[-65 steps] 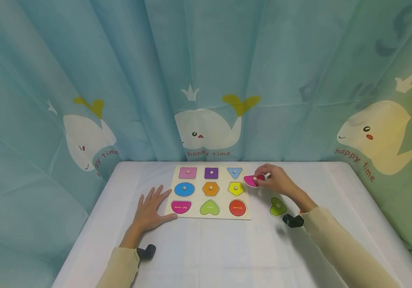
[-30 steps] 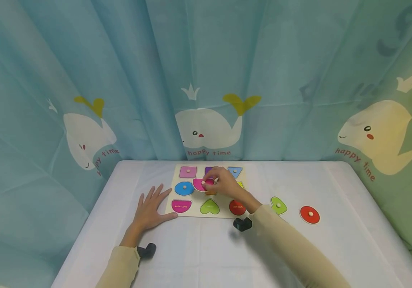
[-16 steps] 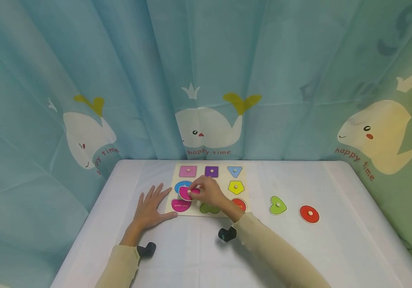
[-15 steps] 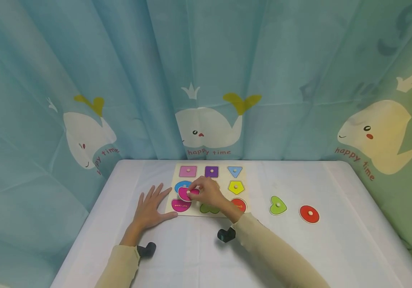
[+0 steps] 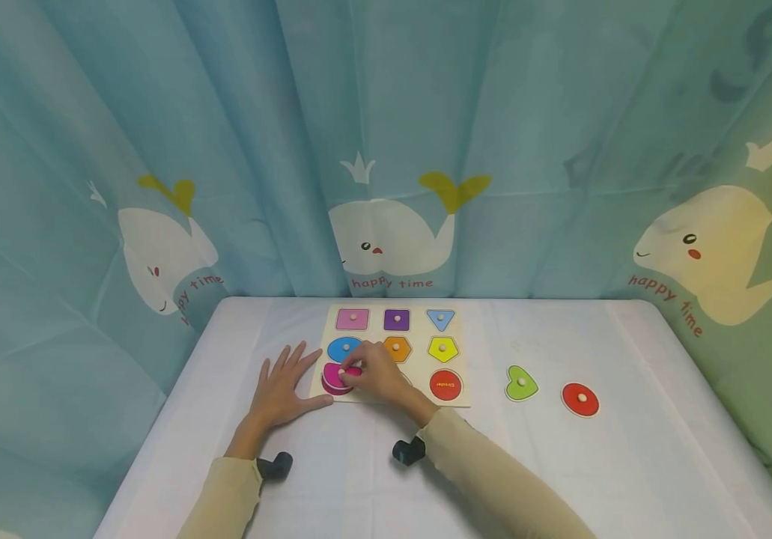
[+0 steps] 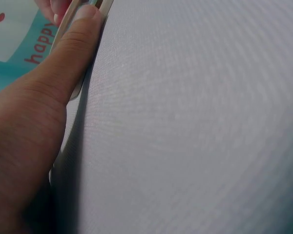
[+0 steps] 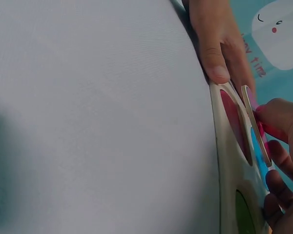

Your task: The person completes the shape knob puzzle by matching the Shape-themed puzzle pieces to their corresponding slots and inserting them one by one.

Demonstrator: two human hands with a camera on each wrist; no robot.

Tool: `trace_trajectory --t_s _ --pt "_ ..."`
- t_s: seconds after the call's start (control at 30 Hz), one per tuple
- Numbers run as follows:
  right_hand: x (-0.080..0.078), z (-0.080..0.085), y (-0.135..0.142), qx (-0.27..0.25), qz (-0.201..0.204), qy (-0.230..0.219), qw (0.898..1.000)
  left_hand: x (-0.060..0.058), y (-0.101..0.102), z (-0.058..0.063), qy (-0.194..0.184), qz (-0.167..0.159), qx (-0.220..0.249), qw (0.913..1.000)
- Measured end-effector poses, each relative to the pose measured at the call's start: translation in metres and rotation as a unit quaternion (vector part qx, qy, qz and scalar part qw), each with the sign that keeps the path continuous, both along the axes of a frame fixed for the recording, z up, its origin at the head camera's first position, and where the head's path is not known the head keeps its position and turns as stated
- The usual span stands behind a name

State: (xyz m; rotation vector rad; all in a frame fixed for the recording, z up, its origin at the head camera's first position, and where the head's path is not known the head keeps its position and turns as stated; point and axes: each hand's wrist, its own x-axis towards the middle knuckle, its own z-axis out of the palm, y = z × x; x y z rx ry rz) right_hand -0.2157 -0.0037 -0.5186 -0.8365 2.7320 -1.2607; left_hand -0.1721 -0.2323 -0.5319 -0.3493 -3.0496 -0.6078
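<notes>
- Head view: the left hand (image 5: 283, 393) lies flat, fingers straight and spread, gripping nothing; its thumb touches the puzzle board (image 5: 419, 370).
- Just right of the left hand, the right hand (image 5: 379, 373) pinches the knob of the magenta half-round piece (image 5: 332, 368) between thumb and finger, over the half-round recess (image 5: 333, 388).
- Ahead of the right hand, six knobbed pieces sit in the board: pink rectangle (image 5: 343, 322), purple square (image 5: 390, 322), blue triangle (image 5: 434, 315), blue oval (image 5: 335, 349), orange hexagon (image 5: 402, 352) and yellow pentagon (image 5: 435, 350).
- Right of the right hand is the red circular recess (image 5: 445, 388); farther right, well apart from the board, the green heart piece (image 5: 517, 388) and red round piece (image 5: 574, 400) lie on the white table (image 5: 359, 479).
- Left wrist view: the left thumb is straight, its tip on the board's edge.
- Right wrist view: the right hand holds the half-round piece raised off its recess; the left thumb rests at the board's corner, beyond the piece. The green recess (image 7: 244, 213) lies beside the right hand's curled fingers.
</notes>
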Motion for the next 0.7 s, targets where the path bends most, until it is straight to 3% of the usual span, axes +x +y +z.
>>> trace_trajectory --t_s 0.4,0.7 --pt "0.009 -0.007 -0.007 0.037 -0.023 0.04 0.998 0.002 0.0 0.001 0.005 -0.002 0.006 1.0" --pt "0.011 -0.007 -0.007 0.043 -0.027 0.04 0.998 0.001 0.0 0.0 0.004 -0.001 0.003 1.0"
